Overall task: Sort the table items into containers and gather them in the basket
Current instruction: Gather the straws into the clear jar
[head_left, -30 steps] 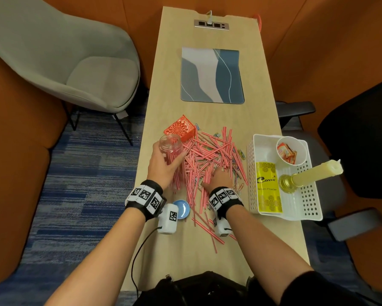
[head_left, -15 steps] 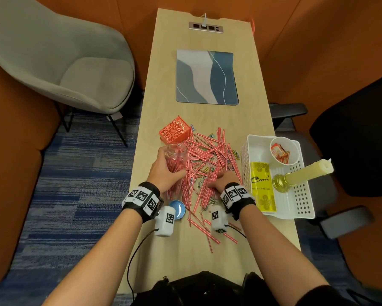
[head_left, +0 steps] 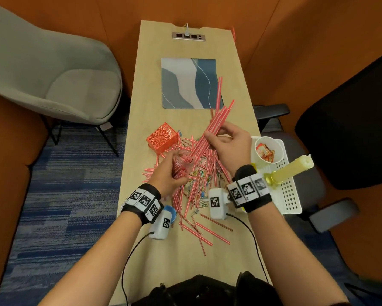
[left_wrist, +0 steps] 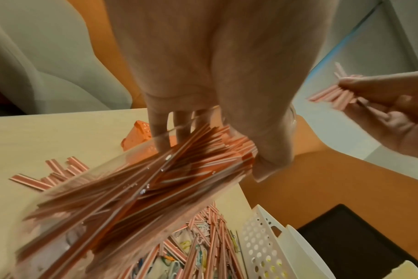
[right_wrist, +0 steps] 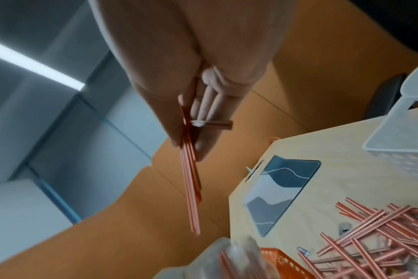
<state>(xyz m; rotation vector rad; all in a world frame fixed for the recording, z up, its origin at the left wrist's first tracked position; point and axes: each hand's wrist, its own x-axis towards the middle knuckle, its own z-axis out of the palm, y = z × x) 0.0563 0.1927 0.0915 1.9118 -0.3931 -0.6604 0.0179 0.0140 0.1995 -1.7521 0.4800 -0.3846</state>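
Two hands work above a long wooden desk (head_left: 139, 102). The left hand (head_left: 165, 178) wraps its fingers around a clear glass jar (head_left: 183, 165) and tips it to the right. The jar already has red-and-white straws inside, as the left wrist view shows (left_wrist: 141, 181). The right hand (head_left: 228, 146) is up off the desk and pinches a bunch of straws (head_left: 214, 123) between thumb and fingers. The low ends of the bunch point at the mouth of the jar, and the top ends stick up over a blue and grey mat (head_left: 191, 82).

Many more straws (head_left: 198, 188) lie in a messy pile on the desk between the two hands, with small colored paper clips (head_left: 202, 173) mixed in. An orange box with a holey pattern (head_left: 162, 138) stands at the far left edge of the pile. A small blue lid (head_left: 171, 212) lies near the left wrist.

On the right side of the desk sits a white basket with holes (head_left: 290, 196). Inside it are a white cup with little packets (head_left: 267, 150) and a pale yellow candle in a gold holder (head_left: 292, 170).
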